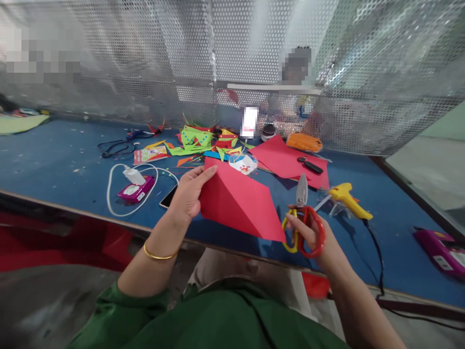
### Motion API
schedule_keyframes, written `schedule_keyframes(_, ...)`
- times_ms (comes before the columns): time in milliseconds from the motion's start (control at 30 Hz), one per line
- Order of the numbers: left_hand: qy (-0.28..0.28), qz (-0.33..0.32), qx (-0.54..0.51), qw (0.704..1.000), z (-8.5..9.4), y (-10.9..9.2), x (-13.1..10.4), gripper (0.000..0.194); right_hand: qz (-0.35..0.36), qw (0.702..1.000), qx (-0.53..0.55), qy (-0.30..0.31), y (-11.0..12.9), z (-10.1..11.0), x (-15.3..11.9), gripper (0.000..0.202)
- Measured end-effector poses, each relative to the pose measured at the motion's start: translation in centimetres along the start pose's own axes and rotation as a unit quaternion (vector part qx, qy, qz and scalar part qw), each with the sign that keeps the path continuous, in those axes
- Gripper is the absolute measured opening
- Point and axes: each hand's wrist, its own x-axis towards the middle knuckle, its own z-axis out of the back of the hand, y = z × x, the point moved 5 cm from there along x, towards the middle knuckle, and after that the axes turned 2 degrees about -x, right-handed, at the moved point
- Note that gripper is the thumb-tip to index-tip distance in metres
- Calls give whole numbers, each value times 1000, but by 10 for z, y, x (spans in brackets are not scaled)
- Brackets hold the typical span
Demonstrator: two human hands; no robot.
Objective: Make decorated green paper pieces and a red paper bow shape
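My left hand (192,189) pinches the upper left corner of a sheet of red paper (236,201), thumb on top, and holds it over the table's front edge. The sheet has a diagonal crease or bend across it. In my right hand (319,240) is a pair of scissors (302,191) with one red and one yellow handle. My fingers go through the handles, and the blades point away from me, up beside the paper's right corner. The blades look closed, with no paper between them.
Beyond the paper lie green paper scraps (196,138), more red sheets (283,160) and a craft knife (311,166). A yellow glue gun (350,199) rests to the right. Leftward are a purple power socket (137,190) with a white cable and a phone (169,198). Perforated mesh (145,63) stands behind.
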Motion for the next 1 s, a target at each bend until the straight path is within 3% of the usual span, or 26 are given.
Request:
schedule_keyframes(67,-13,-14,8,1000,4,-10,-2,28,33,983,-182,1,1,3,-2,51)
schedule_keyframes(200,-39,-43,25,998,8,-24,-5,24,34,872,-489,6,2,-8,-6,39)
schedule_keyframes(267,-44,-52,24,997,7,-26,-6,22,23,827,-562,7,3,-15,-6,36)
schedule_keyframes(400,-59,-76,0,995,4,-24,-6,17,52,781,-622,-1,9,-16,-8,30)
schedule_keyframes(500,-62,-110,-9,992,1,-21,-6,15,170,785,-592,-66,29,-9,-18,22)
schedule_keyframes(600,-47,-138,-19,989,-7,-16,-9,20,331,811,-450,-173,61,-6,-36,28)
schedule_keyframes(700,-29,-136,-40,989,-19,-6,-15,23,426,798,-379,-195,80,-21,-46,35)
schedule_keyframes(833,-23,-113,-63,991,-30,7,-25,26,461,778,-371,-211,85,-38,-48,20)
schedule_keyframes(1000,-28,-98,-23,995,-26,9,-24,27,448,792,-355,-214,79,-29,-47,12)
